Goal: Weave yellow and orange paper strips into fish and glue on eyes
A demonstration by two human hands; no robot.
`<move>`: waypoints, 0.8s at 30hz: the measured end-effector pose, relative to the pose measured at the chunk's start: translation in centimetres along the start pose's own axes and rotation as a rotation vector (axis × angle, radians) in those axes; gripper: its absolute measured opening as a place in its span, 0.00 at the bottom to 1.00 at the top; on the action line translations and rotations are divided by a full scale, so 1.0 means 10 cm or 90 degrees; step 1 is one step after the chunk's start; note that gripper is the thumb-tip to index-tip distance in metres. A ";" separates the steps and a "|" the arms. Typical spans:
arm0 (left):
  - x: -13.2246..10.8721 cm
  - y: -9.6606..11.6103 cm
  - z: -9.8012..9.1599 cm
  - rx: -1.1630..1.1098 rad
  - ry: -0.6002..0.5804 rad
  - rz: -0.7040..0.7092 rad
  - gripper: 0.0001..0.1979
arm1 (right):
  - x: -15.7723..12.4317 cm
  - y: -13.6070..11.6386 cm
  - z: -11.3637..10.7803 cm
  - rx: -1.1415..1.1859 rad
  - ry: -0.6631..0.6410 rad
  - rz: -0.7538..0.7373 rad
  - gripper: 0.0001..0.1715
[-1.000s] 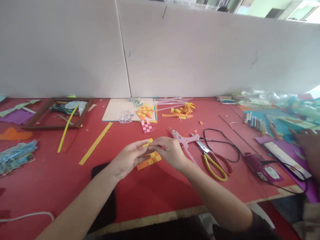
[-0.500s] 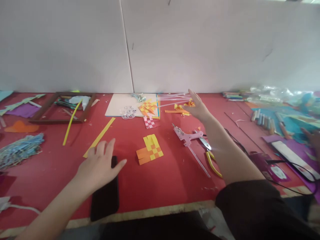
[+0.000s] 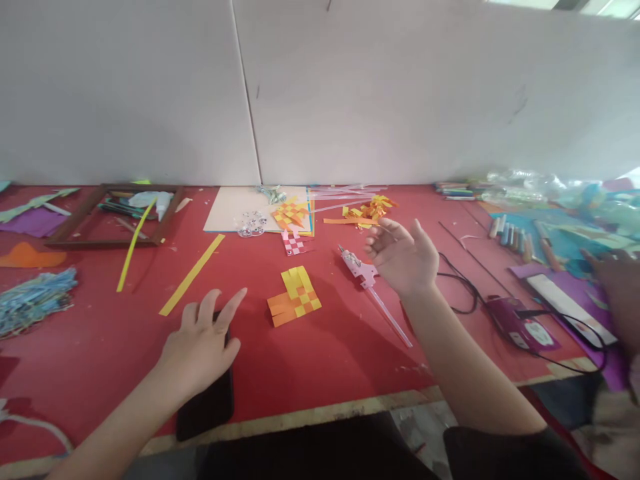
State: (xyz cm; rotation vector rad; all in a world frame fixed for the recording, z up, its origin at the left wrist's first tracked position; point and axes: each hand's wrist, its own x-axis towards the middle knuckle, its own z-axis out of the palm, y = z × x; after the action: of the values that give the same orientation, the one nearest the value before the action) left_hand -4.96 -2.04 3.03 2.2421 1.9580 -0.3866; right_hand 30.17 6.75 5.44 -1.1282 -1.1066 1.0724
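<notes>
My left hand [image 3: 203,343] hovers open, fingers apart, over a black phone [image 3: 207,407] near the table's front edge. To its right lies a woven piece of yellow and orange paper strips [image 3: 295,298]. My right hand [image 3: 405,257] is raised with its palm turned inward, fingers loosely spread and nothing in them. Just below and beside it is a pink glue gun [image 3: 355,267], a clear glue stick [image 3: 393,319] reaching out of its back end. Part of the glue gun is hidden behind my right hand. A yellow paper strip [image 3: 193,275] rests beyond my left hand.
Behind are a paper pad [image 3: 230,210], a small pink checkered piece [image 3: 293,245], orange paper scraps [image 3: 375,208] and clear sticks [image 3: 340,193]. A brown frame [image 3: 110,245] stands left. At right are a purple box with cables [image 3: 523,323] and another person's hand [image 3: 617,273].
My right hand has come back from the orange scraps toward me, over the glue gun's handle, and now covers the yellow-handled pliers. My left hand has shifted slightly. The view has turned slightly.
</notes>
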 end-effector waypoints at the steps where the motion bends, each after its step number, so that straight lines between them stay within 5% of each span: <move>1: -0.01 -0.01 -0.01 -0.002 0.005 0.000 0.36 | -0.03 -0.02 0.01 0.025 0.005 0.029 0.33; 5: -0.03 -0.03 -0.13 -0.020 0.123 0.006 0.34 | -0.13 -0.02 0.11 0.019 0.003 0.054 0.37; 8: -0.01 0.09 -0.26 -0.183 0.205 0.109 0.30 | -0.31 0.06 0.38 0.104 -0.025 0.075 0.35; 12: 0.04 0.42 -0.34 -0.566 0.047 0.180 0.30 | -0.75 0.17 0.96 0.165 -0.189 0.051 0.38; 15: 0.08 0.65 -0.32 -0.774 -0.079 0.216 0.12 | -1.05 0.17 1.18 -0.002 -0.357 -0.215 0.30; 19: 0.16 0.70 -0.34 -0.788 -0.099 0.275 0.11 | -1.14 0.08 0.82 -0.249 -0.447 -0.402 0.16; 21: 0.21 0.64 -0.37 -0.716 -0.079 0.258 0.10 | -1.07 0.07 0.39 -0.458 -0.299 -0.373 0.12; 23: 0.28 0.55 -0.40 -0.592 -0.016 0.224 0.12 | -0.96 0.09 -0.12 -0.674 -0.017 -0.177 0.11; 24: 0.32 0.52 -0.41 -0.515 0.017 0.211 0.14 | -0.91 0.11 -0.37 -0.714 0.045 -0.115 0.12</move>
State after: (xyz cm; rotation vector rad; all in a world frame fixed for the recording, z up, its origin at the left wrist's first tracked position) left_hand 0.92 1.36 5.68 1.9353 1.3393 0.4101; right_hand 32.59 -2.52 3.08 -1.8386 -1.7752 0.1854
